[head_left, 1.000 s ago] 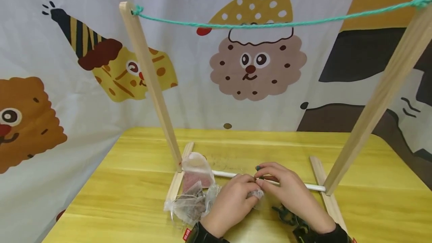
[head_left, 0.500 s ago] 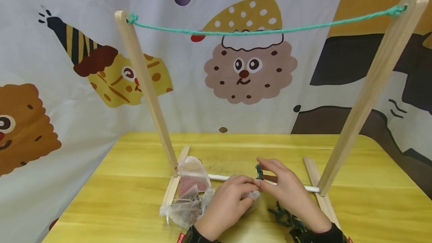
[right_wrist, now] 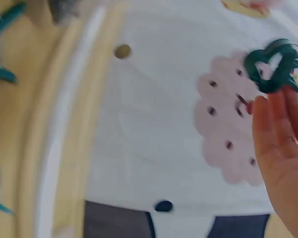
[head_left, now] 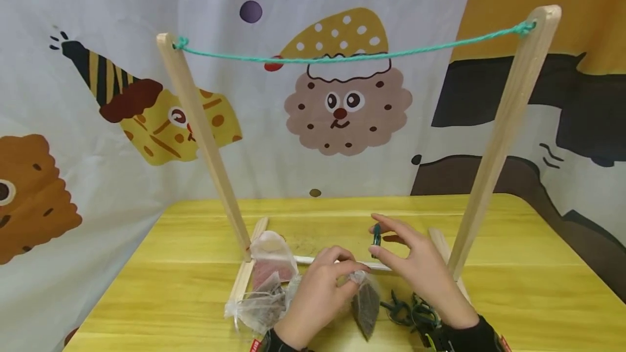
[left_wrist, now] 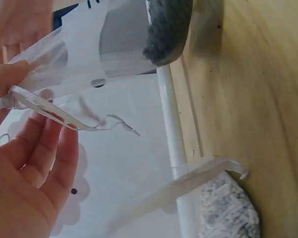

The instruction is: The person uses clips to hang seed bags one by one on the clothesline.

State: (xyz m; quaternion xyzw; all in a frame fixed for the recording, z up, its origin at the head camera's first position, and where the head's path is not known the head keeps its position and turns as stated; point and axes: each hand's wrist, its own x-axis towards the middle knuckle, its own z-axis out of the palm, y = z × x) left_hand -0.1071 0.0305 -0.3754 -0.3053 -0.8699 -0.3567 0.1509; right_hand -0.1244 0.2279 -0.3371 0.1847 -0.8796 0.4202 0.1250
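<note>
My left hand (head_left: 319, 293) pinches the gathered neck of a sheer white drawstring bag (head_left: 365, 307) with dark contents at its bottom. In the left wrist view the bag (left_wrist: 124, 37) hangs from the thumb and fingers, its ribbon (left_wrist: 54, 110) dangling loose. To the right, my right hand (head_left: 421, 268) holds a small dark green plastic clip (head_left: 376, 239) between thumb and fingers. The right wrist view shows the rounded outline of that clip (right_wrist: 275, 65) at the fingertips. More green clips (head_left: 415, 311) lie on the table beneath the right forearm.
Two wooden posts (head_left: 207, 143) on feet stand joined by a white rod (head_left: 305, 260) low down. A green string (head_left: 342, 60) spans their tops. Other sheer bags lie by the left foot, one with pink contents (head_left: 271, 274) and one with greyish contents (head_left: 266, 303).
My right hand has lifted up and away from the left, bringing the clip clear of the bag. The bag now shows hanging below the left fingers. The head view has shifted.
</note>
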